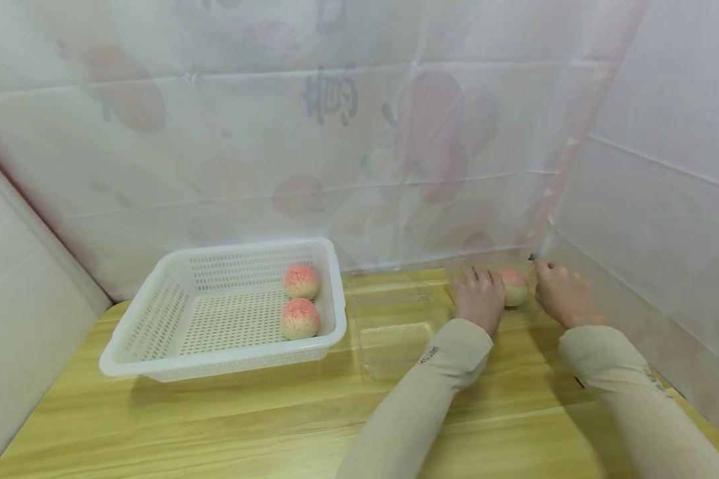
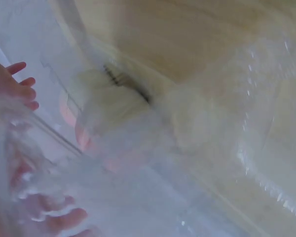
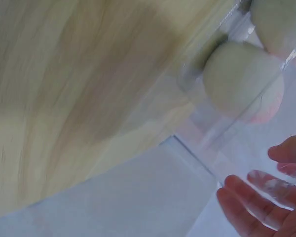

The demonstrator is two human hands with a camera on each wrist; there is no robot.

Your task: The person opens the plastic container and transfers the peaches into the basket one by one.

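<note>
Reaching to the far right corner of the wooden table (image 1: 216, 426), my left hand (image 1: 478, 297) and my right hand (image 1: 562, 293) flank a clear plastic container (image 1: 395, 326) that holds a pink-topped peach bun (image 1: 514, 287). The head view shows the whole layout: the bun sits between my two hands, close against each, near the plastic-sheet wall (image 1: 359, 133), while the container's transparent open half lies flat toward the white basket (image 1: 156, 346), its long axis running left to right along the table. Two more buns (image 1: 300, 300) rest in the basket's right end, well apart from my hands. The head view does not show my fingertips, which are hidden behind the bun and the plastic. The right wrist view supplies them: my right fingers (image 3: 246, 202) are nearly straight and spread, lying against the clear wall, with pale bun undersides (image 3: 237, 79) visible through it. The left wrist view is blurred; my left fingers (image 2: 59, 217) appear loosely extended behind the rippled plastic, with a pink patch of bun (image 2: 84, 128) beyond them. I cannot tell whether either hand actually pinches the plastic. The bun is round, pink crown upward, with no evident long axis.
</note>
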